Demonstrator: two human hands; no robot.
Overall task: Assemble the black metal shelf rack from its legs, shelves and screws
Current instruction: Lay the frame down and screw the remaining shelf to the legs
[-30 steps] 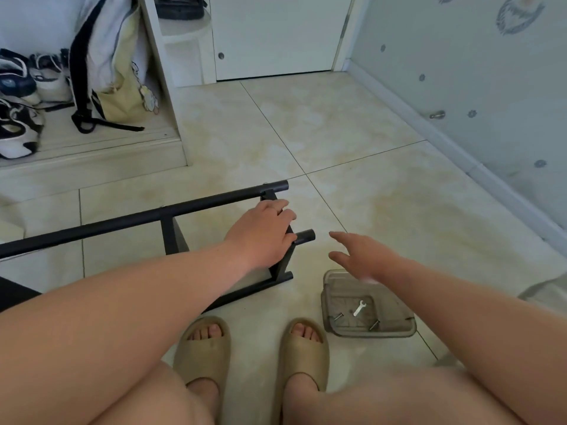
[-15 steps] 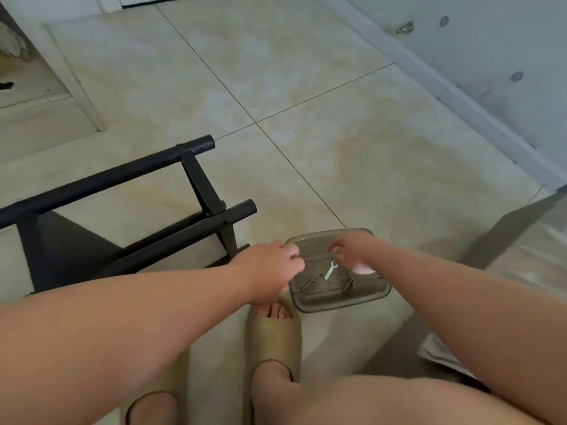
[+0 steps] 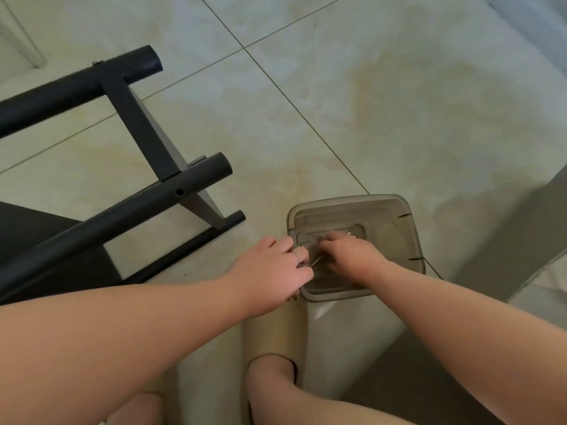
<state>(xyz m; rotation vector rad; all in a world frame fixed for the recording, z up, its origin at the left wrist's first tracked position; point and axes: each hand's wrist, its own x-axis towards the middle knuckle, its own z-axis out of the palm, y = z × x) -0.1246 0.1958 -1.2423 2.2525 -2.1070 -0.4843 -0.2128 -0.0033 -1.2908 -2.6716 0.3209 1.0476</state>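
The black metal rack (image 3: 141,130) lies on its side on the tiled floor at the left, two round legs joined by a flat crossbar, with an open screw hole in the nearer leg. A smoky clear plastic tray (image 3: 412,237) sits on the floor to its right. My left hand (image 3: 273,271) reaches over the tray's left rim, fingertips pinching the end of a thin silver screw (image 3: 316,260). My right hand (image 3: 349,259) is inside the tray with fingers curled down; what it holds is hidden. A small shiny metal piece (image 3: 349,233) shows past its fingertips.
My foot in a beige slide sandal (image 3: 276,329) stands just below the tray. A grey panel (image 3: 521,228) leans in at the right edge. Open tiled floor stretches beyond the tray and the rack.
The view dropped toward the tray. My left hand left the rack and went to the tray's left rim. My right hand went down into the tray, over where the small wrench lay.
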